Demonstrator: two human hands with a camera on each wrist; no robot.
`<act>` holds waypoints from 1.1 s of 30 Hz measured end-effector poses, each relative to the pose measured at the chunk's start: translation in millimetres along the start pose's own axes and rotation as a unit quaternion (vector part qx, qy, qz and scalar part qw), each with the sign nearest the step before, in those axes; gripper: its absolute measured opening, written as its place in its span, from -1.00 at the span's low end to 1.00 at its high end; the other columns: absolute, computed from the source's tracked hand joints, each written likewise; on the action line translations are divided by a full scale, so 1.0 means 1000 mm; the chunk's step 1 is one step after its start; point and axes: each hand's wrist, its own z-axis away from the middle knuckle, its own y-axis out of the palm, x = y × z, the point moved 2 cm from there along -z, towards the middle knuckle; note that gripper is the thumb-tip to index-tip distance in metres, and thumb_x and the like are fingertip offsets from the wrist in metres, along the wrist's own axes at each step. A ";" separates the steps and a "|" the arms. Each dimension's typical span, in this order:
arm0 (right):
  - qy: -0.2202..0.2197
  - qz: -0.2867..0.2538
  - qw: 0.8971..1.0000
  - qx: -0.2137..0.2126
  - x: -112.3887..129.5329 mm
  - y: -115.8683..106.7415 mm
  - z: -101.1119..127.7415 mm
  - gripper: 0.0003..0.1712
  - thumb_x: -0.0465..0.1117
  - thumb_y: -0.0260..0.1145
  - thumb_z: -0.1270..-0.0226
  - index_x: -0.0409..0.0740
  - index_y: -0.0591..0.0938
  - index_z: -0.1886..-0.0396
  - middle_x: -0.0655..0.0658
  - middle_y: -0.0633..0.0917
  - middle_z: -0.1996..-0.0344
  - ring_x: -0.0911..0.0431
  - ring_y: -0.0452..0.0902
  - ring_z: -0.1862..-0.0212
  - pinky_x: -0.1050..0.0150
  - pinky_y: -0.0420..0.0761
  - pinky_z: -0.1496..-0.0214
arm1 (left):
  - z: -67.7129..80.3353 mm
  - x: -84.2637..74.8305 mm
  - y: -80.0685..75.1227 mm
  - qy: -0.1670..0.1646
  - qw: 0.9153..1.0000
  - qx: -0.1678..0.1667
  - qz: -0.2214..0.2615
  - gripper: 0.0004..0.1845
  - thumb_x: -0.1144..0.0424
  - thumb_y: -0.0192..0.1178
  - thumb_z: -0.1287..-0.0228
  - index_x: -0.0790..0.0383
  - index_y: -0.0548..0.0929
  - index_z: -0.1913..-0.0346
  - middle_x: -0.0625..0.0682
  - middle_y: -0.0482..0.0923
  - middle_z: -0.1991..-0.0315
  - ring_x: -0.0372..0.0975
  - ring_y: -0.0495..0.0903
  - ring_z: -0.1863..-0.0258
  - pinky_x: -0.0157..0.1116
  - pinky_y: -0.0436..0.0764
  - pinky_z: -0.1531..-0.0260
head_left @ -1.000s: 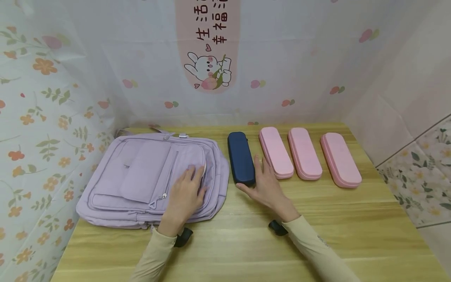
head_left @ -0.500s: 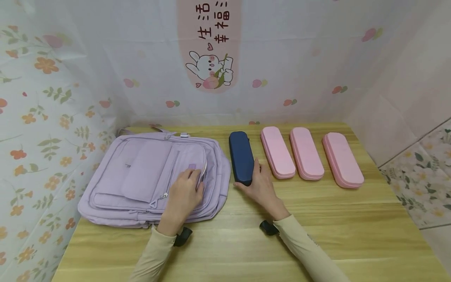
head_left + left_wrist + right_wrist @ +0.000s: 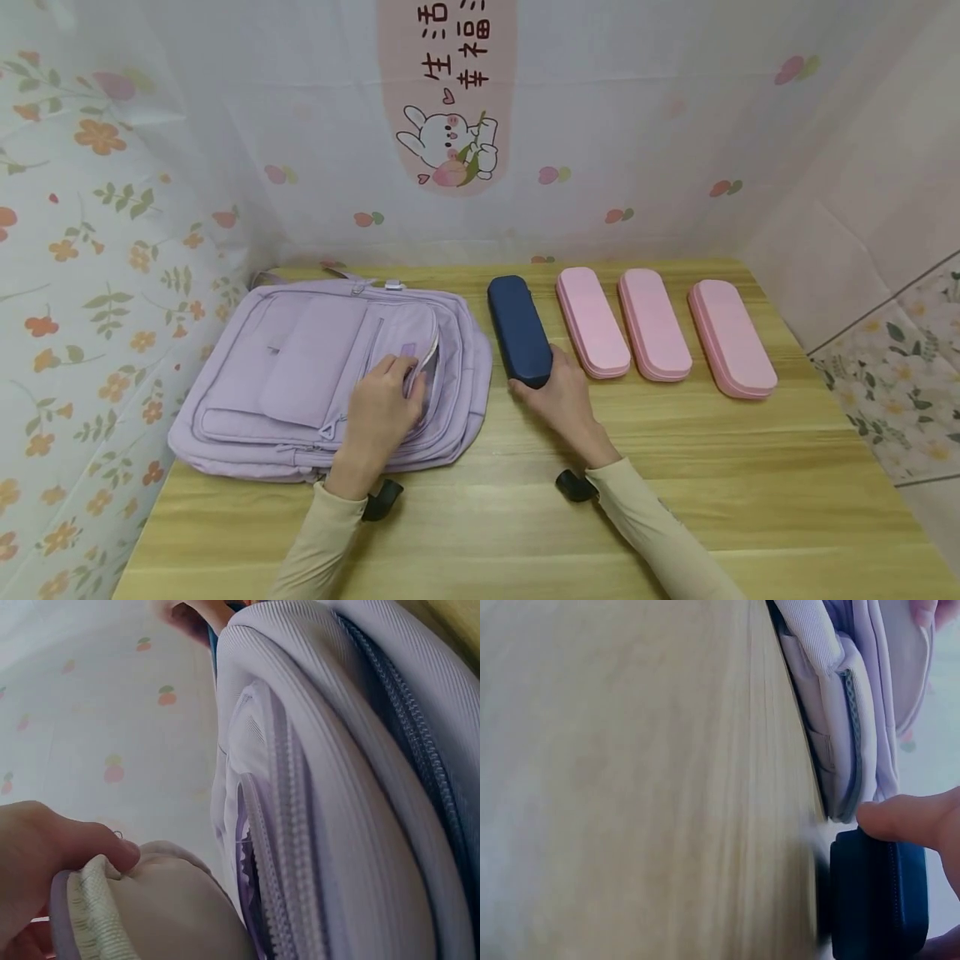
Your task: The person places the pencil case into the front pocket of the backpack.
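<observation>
3 pink cases (image 3: 652, 325) lie in a row on the table (image 3: 750, 492), right of the navy case (image 3: 519, 331). Left hand (image 3: 378, 408) pinches the backpack (image 3: 300, 375) pocket flap up; right hand (image 3: 558, 396) grips navy case's near end

Wooden table (image 3: 750, 500) with lilac backpack (image 3: 300, 367), navy case (image 3: 519, 332), 3 pink cases (image 3: 654, 325).

The pink banner (image 3: 447, 92) on the back wall bears Chinese characters — 生活 beside 幸福. A third column is cut off at the top edge — probably more characters.

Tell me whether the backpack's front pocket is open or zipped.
Open. The left hand holds the pocket flap lifted off the backpack, and the left wrist view shows the zipper teeth parted.
</observation>
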 end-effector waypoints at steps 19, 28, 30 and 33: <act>0.000 -0.044 0.999 -0.023 0.006 -0.017 0.002 -0.09 -0.01 0.62 0.00 -0.44 0.49 -0.25 -0.38 0.71 0.04 -0.23 0.65 0.07 -0.11 0.64 0.01 | -0.011 0.008 -0.018 0.024 0.994 -0.091 0.058 -0.87 0.55 0.36 -0.08 0.47 0.74 0.26 0.26 0.73 0.42 0.03 0.71 0.49 -0.06 0.70 0.47; -0.029 -0.065 0.997 -0.023 0.025 -0.030 0.006 -0.03 0.02 0.62 0.02 -0.44 0.47 -0.30 -0.42 0.68 -0.05 -0.26 0.65 -0.01 -0.15 0.66 -0.06 | -0.016 0.013 -0.028 0.011 0.986 -0.142 0.081 -0.89 0.55 0.35 -0.10 0.49 0.75 0.27 0.28 0.74 0.43 0.01 0.70 0.58 -0.08 0.71 0.53; -0.035 -0.067 0.997 -0.019 0.029 -0.031 0.006 -0.03 0.03 0.62 0.01 -0.43 0.47 -0.30 -0.41 0.68 -0.06 -0.25 0.65 -0.01 -0.14 0.67 -0.04 | -0.017 0.014 -0.030 0.006 0.986 -0.148 0.082 -0.89 0.54 0.35 -0.13 0.49 0.76 0.26 0.28 0.75 0.42 0.01 0.71 0.57 -0.08 0.72 0.52; -0.045 -0.069 0.997 -0.011 0.033 -0.033 0.008 -0.01 0.05 0.62 0.02 -0.42 0.48 -0.31 -0.40 0.68 -0.09 -0.23 0.65 -0.04 -0.13 0.66 -0.05 | -0.018 0.016 -0.034 0.001 0.985 -0.151 0.082 -0.89 0.51 0.34 -0.17 0.50 0.76 0.25 0.28 0.76 0.40 0.01 0.72 0.56 -0.10 0.73 0.49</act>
